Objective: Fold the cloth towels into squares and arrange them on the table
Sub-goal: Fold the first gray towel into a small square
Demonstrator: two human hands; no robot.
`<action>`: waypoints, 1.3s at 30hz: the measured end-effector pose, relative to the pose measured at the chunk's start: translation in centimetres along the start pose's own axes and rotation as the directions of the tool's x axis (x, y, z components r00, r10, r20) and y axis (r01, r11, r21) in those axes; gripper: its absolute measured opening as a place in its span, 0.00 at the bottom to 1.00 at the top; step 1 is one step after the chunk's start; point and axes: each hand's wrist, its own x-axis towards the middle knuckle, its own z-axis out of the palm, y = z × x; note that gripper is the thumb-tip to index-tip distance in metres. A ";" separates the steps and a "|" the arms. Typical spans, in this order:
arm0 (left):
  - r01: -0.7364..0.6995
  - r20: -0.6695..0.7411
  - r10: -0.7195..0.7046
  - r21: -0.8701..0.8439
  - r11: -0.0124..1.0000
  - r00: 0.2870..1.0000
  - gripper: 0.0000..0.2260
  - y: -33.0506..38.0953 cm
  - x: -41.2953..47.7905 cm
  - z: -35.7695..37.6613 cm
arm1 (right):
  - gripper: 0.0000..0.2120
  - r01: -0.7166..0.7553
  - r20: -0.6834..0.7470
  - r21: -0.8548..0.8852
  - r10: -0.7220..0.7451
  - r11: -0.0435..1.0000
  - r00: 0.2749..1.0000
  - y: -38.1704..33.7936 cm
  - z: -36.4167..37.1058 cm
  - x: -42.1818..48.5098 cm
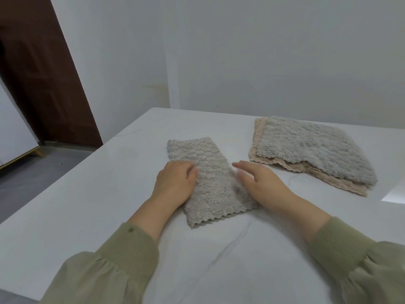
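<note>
Head: folded towel (pixel 209 183) beneath left fingers (pixel 190 171).

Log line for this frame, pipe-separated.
stage: grey towel in strip, not square | left hand rests on it | right hand at its right edge | blue-grey towel atop beige towel

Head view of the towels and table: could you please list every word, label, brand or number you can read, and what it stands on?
None: no readable text shows on the folded grey towel, the stacked towels, the table, the wall or the door.
</note>
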 end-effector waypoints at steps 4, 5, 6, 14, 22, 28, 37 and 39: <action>0.059 0.049 -0.064 0.092 0.994 0.997 0.21 -0.9 1.5 0.2 | 0.23 0.095 -0.014 -0.070 -0.097 0.993 0.995 -1.2 0.9 3.0; 0.063 0.130 -0.085 0.166 0.984 0.988 0.22 -1.2 1.7 0.3 | 0.24 0.137 0.083 -0.149 -0.126 0.979 0.989 -1.3 1.8 3.8; 0.067 0.177 -0.105 0.207 0.976 0.979 0.23 -1.6 1.9 0.3 | 0.25 0.155 0.201 -0.231 -0.108 0.961 0.974 -1.2 2.6 4.4; 0.258 -0.156 -0.276 -0.124 0.958 0.949 0.15 -4.2 4.2 -0.6 | 0.17 -0.027 -0.076 0.007 0.027 1.000 0.997 0.0 2.1 9.5; 0.297 -0.176 -0.311 -0.102 0.949 0.934 0.16 -5.7 8.7 0.8 | 0.19 -0.078 0.007 0.028 0.078 0.997 0.997 1.8 5.1 14.6; 0.330 -0.177 -0.339 -0.079 0.941 0.924 0.18 -6.6 11.3 1.3 | 0.17 -0.060 -0.029 0.144 0.065 0.988 0.997 2.3 6.1 17.5; 0.381 -0.176 -0.371 0.026 0.924 0.912 0.20 -6.7 12.5 1.3 | 0.26 -0.042 0.128 0.024 0.038 0.999 0.991 2.5 5.7 19.8; 0.413 -0.191 -0.388 0.111 0.904 0.902 0.19 -6.6 12.4 1.2 | 0.27 -0.080 0.148 0.005 0.078 0.997 0.986 2.4 5.7 19.8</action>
